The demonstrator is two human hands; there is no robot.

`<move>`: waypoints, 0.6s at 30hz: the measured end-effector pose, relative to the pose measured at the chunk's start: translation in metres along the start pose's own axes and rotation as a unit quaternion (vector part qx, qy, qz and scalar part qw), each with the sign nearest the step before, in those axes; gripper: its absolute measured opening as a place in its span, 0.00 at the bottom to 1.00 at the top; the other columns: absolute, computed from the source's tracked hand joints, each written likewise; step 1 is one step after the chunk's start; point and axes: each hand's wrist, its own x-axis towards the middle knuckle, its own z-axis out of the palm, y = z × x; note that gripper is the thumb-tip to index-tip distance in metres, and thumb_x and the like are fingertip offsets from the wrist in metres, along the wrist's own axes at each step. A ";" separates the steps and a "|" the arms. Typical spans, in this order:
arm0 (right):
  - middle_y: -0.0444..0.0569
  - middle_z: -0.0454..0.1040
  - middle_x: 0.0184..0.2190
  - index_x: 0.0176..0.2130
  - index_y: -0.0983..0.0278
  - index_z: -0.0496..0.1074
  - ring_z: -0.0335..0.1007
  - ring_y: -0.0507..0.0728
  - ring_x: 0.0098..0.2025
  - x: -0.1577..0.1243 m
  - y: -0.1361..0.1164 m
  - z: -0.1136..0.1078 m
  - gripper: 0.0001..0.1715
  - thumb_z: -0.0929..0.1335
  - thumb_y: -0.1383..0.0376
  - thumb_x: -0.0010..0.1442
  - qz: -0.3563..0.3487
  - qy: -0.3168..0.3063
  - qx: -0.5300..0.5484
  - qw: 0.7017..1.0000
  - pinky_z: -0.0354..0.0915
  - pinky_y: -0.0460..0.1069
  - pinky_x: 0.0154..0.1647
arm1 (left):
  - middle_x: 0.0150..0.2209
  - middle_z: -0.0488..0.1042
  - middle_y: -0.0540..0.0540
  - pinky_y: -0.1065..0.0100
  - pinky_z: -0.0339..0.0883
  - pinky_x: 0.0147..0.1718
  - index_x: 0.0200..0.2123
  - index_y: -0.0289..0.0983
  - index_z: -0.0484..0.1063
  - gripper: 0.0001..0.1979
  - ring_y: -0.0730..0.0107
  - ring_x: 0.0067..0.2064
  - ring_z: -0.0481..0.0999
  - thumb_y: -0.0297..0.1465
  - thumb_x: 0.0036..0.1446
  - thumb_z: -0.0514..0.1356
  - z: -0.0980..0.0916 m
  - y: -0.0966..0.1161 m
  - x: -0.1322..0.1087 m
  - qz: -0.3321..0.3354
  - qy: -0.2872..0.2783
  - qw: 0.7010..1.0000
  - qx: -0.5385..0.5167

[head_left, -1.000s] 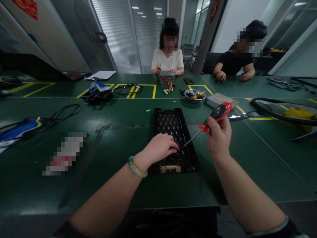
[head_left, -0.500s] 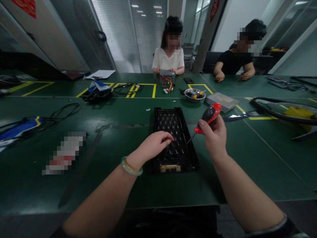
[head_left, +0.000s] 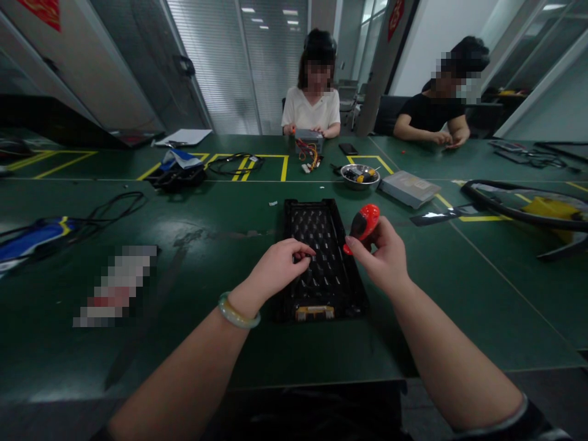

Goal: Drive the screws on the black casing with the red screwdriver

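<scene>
A black rectangular casing (head_left: 321,278) with a pattern of raised shapes lies on the green table in front of me; a yellowish connector part shows at its near end. My right hand (head_left: 386,254) grips a red and black screwdriver (head_left: 366,222) by its handle at the casing's right edge. The screwdriver's shaft is not visible now. Over the casing's left side is my left hand (head_left: 280,263), thumb and fingers pinched together. Whatever may be between those fingertips is too small to make out.
Beyond the casing stand a metal bowl (head_left: 361,177) of tools and a grey box (head_left: 408,188). A blue cable bundle (head_left: 37,239) lies left, a black curved frame (head_left: 528,211) right. Two people sit across the table, one handling a grey unit (head_left: 309,138) with coloured wires.
My right hand has moved left and slightly down with the screwdriver, tilting it so the shaft no longer shows. My left hand's fingers have drawn closer together and shifted slightly left.
</scene>
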 end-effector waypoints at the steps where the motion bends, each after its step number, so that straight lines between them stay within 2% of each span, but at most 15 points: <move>1: 0.41 0.67 0.29 0.39 0.60 0.66 0.61 0.50 0.27 0.000 -0.001 -0.001 0.13 0.72 0.60 0.56 -0.004 -0.004 -0.009 1.000 0.60 0.47 0.27 | 0.40 0.77 0.48 0.66 0.70 0.41 0.42 0.40 0.79 0.10 0.69 0.39 0.75 0.29 0.59 0.60 0.000 0.000 0.000 0.003 -0.004 1.000 0.007; 6: 0.40 0.67 0.28 0.39 0.60 0.66 0.61 0.50 0.26 -0.001 -0.006 -0.002 0.13 0.72 0.61 0.57 -0.019 -0.031 -0.034 0.999 0.60 0.47 0.27 | 0.41 0.77 0.48 0.63 0.68 0.46 0.43 0.41 0.79 0.10 0.66 0.43 0.75 0.30 0.61 0.60 0.000 -0.003 0.002 0.039 -0.041 0.997 0.054; 10: 0.39 0.66 0.27 0.39 0.60 0.66 0.60 0.49 0.25 -0.001 -0.006 -0.002 0.13 0.72 0.61 0.57 -0.031 -0.046 -0.041 0.998 0.60 0.47 0.27 | 0.41 0.77 0.47 0.59 0.63 0.50 0.43 0.44 0.80 0.09 0.62 0.46 0.74 0.34 0.61 0.61 0.002 -0.006 0.003 0.076 -0.075 0.986 0.125; 18: 0.39 0.66 0.27 0.38 0.61 0.66 0.59 0.49 0.25 -0.001 -0.006 -0.003 0.12 0.72 0.62 0.57 -0.034 -0.038 -0.051 0.997 0.59 0.47 0.27 | 0.41 0.79 0.49 0.57 0.53 0.50 0.42 0.45 0.80 0.08 0.62 0.46 0.74 0.37 0.61 0.62 0.004 -0.006 0.001 0.068 -0.091 0.983 0.143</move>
